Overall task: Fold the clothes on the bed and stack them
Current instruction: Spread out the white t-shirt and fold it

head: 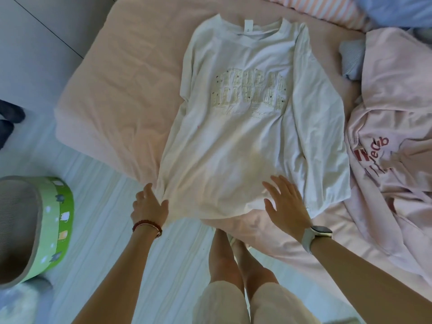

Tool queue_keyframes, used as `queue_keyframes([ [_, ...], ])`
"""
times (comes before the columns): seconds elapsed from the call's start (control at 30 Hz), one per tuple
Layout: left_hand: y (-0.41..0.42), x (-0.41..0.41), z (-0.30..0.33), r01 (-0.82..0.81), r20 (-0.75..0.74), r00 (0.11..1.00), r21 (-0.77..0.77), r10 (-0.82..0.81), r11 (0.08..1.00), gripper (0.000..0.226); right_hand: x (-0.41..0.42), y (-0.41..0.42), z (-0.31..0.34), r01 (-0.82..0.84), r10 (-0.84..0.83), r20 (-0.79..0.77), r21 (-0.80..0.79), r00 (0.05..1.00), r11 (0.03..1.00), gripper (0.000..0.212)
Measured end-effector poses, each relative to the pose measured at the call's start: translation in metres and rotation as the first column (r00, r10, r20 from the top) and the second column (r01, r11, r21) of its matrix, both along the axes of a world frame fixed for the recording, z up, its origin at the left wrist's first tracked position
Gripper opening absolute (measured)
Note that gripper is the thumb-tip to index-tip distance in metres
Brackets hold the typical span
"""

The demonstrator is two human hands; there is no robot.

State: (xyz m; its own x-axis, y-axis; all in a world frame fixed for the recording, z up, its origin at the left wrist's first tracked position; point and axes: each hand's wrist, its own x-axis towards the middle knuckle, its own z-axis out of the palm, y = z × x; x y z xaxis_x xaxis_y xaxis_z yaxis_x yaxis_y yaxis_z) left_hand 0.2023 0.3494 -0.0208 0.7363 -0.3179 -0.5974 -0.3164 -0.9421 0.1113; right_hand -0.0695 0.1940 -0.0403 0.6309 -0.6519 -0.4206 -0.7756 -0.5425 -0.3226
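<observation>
A white T-shirt (252, 127) with pale lettering on its chest lies spread flat on the pink bed (121, 90), collar away from me and hem at the near edge. My left hand (149, 204) grips the hem's left corner, thumb over the cloth. My right hand (286, 202) lies flat on the lower right part of the shirt with straight fingers. A pale pink shirt (392, 146) with red lettering lies crumpled to the right. Beside it sits a grey garment (353, 57).
A green laundry basket (49, 220) with a grey rim stands on the white floor at the left. A striped pink pillow (327, 10) and blue bedding (397, 10) lie at the far right. My legs stand against the bed's near edge.
</observation>
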Motion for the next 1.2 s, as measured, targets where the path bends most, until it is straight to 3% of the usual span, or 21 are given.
queue_keyframes([
  [0.1,-0.017,-0.033,-0.003,0.171,0.051,0.985,-0.130,-0.166,0.977,0.058,-0.013,-0.002,0.003,0.202,-0.191,0.074,-0.184,0.979,0.962,0.046],
  [0.17,-0.035,-0.059,-0.006,0.302,0.043,0.953,-0.188,-0.299,0.934,0.057,-0.021,-0.008,0.005,0.364,-0.367,0.026,-0.214,0.930,0.907,0.055],
  [0.27,-0.064,-0.095,-0.011,0.444,-0.018,0.887,-0.248,-0.462,0.861,0.058,-0.031,-0.020,0.001,0.581,-0.586,-0.114,-0.076,0.802,0.810,0.067],
  [0.33,-0.082,-0.115,-0.013,0.522,-0.056,0.827,-0.290,-0.559,0.802,0.059,-0.038,-0.028,-0.006,0.646,-0.640,-0.141,-0.005,0.755,0.763,0.053],
  [0.43,-0.104,-0.139,-0.017,0.606,-0.095,0.736,-0.347,-0.670,0.716,0.058,-0.048,-0.039,-0.014,0.734,-0.736,-0.024,0.090,0.677,0.673,0.024],
  [0.53,-0.120,-0.152,-0.020,0.679,-0.088,0.664,-0.346,-0.743,0.648,0.057,-0.060,-0.051,-0.004,0.804,-0.860,0.155,0.304,0.487,0.511,0.014],
  [0.7,-0.142,-0.169,-0.023,0.806,-0.069,0.521,-0.287,-0.851,0.517,0.068,-0.096,-0.085,0.032,0.699,-0.744,0.339,0.267,0.576,0.663,0.009],
  [0.77,-0.147,-0.175,-0.026,0.813,-0.111,0.517,-0.246,-0.849,0.528,0.072,-0.103,-0.107,0.043,0.664,-0.719,0.346,0.280,0.603,0.693,0.009],
  [0.83,-0.150,-0.178,-0.029,0.805,-0.178,0.535,-0.189,-0.826,0.562,0.073,-0.113,-0.128,0.051,0.699,-0.717,0.334,0.195,0.612,0.688,0.011],
  [0.87,-0.151,-0.178,-0.031,0.808,-0.206,0.535,-0.159,-0.819,0.567,0.073,-0.120,-0.138,0.054,0.751,-0.729,0.332,0.084,0.599,0.655,0.014],
  [0.97,-0.151,-0.178,-0.035,0.838,-0.193,0.507,-0.114,-0.840,0.533,0.066,-0.147,-0.157,0.060,0.872,-0.835,0.274,-0.265,0.478,0.412,0.025],
  [1.03,-0.149,-0.181,-0.037,0.867,-0.137,0.478,-0.087,-0.868,0.491,0.065,-0.152,-0.149,0.059,0.860,-0.852,0.236,-0.342,0.468,0.378,0.039],
  [1.1,-0.148,-0.188,-0.039,0.899,-0.067,0.428,-0.069,-0.901,0.432,0.067,-0.139,-0.124,0.050,0.817,-0.769,0.287,-0.288,0.572,0.500,0.039],
  [1.17,-0.147,-0.196,-0.042,0.931,-0.014,0.358,-0.069,-0.934,0.358,0.065,-0.123,-0.090,0.035,0.771,-0.725,0.283,-0.101,0.628,0.629,0.031],
  [1.2,-0.147,-0.201,-0.043,0.942,-0.002,0.327,-0.072,-0.945,0.327,0.063,-0.117,-0.076,0.026,0.768,-0.747,0.235,0.001,0.622,0.640,0.032],
])
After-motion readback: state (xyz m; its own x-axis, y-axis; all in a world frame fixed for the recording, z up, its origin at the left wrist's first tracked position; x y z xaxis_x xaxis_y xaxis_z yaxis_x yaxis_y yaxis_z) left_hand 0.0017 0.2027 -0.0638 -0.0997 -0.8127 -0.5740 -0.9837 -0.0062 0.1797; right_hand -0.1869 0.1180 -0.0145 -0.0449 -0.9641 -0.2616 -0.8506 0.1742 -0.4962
